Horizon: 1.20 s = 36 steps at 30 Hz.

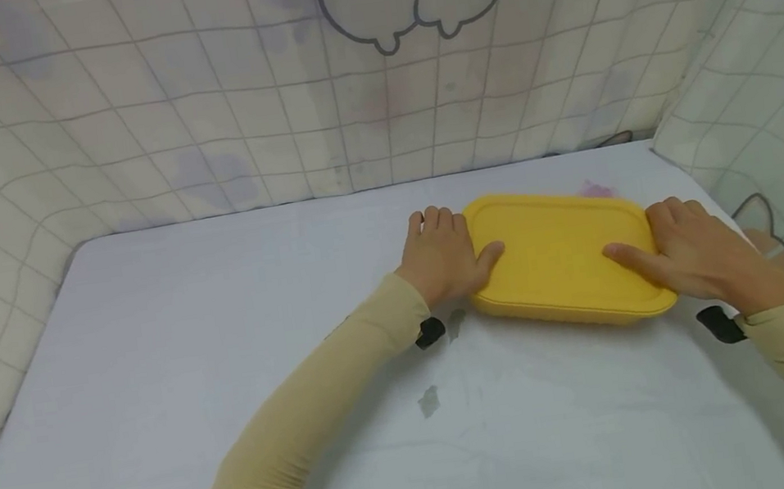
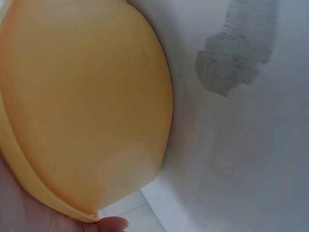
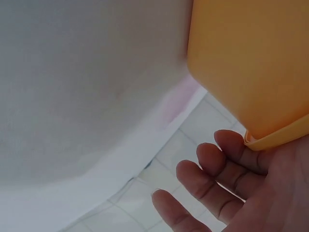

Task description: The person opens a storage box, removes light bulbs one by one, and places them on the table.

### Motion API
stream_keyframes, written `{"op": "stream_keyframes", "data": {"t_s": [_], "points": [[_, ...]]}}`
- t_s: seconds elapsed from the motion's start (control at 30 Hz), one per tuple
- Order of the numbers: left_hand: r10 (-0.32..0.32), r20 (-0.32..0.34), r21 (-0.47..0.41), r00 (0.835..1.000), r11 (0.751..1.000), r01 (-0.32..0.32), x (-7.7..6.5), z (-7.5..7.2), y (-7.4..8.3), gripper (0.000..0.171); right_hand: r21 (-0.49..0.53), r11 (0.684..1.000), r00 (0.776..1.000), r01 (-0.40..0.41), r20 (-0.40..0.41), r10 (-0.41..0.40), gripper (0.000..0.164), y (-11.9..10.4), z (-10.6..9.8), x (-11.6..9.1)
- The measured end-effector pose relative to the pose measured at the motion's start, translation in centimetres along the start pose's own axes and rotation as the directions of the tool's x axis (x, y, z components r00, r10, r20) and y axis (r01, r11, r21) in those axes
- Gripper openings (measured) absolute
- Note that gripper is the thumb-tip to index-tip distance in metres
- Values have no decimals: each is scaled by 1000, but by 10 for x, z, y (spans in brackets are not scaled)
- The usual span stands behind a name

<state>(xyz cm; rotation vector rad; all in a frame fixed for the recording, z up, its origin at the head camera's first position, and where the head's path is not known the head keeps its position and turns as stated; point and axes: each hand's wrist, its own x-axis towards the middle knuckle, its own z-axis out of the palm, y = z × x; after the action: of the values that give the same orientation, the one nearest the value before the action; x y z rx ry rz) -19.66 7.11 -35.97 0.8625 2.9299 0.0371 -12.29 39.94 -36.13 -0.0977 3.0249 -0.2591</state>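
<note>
A yellow plastic box (image 1: 557,256) with a flat lid sits on the white table, towards the right and slightly askew. My left hand (image 1: 445,262) holds its left end, thumb over the lid and the other fingers along the far side. At the opposite end my right hand (image 1: 698,250) grips the rim with its thumb on the lid. In the left wrist view the box's tapered wall (image 2: 91,106) stands on the cloth, and a fingertip (image 2: 113,224) shows past the rim's corner. The right wrist view shows spread fingers (image 3: 203,183) below the rim. What the box contains is hidden.
A white cloth covers the table (image 1: 223,316), with grey patches (image 1: 429,401) near the middle and a pink stain (image 1: 596,189) behind the box. Checked curtains (image 1: 233,108) with cartoon outlines hang behind and at both sides. Black wrist straps (image 1: 430,332) show below the hands.
</note>
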Motion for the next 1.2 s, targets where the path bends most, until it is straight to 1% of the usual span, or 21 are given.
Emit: {"op": "stream_keyframes", "data": {"t_s": [0.1, 0.27, 0.53, 0.7, 0.93, 1.2], "points": [[-8, -4, -6, 1000, 1000, 8, -6, 0, -3, 80, 2, 1000, 1000, 13, 6, -13, 74, -4, 1, 1], [-15, -5, -8, 1000, 1000, 15, -15, 0, -10, 79, -4, 1000, 1000, 28, -9, -28, 70, -13, 3, 2], [-41, -22, -22, 999, 999, 41, -29, 4, -23, 75, -49, 997, 999, 51, -6, -52, 75, -31, 7, 5], [-60, -20, -33, 998, 998, 60, -38, 5, -31, 76, -52, 996, 998, 66, -4, -67, 74, -40, 8, 6], [-93, -11, -29, 996, 995, 93, -56, 5, -47, 78, -34, 993, 993, 114, -17, -114, 69, -61, 9, 11], [-132, -3, -77, 991, 988, 132, -80, 4, -65, 78, -19, 986, 986, 163, -22, -164, 65, -88, 12, 18]]}}
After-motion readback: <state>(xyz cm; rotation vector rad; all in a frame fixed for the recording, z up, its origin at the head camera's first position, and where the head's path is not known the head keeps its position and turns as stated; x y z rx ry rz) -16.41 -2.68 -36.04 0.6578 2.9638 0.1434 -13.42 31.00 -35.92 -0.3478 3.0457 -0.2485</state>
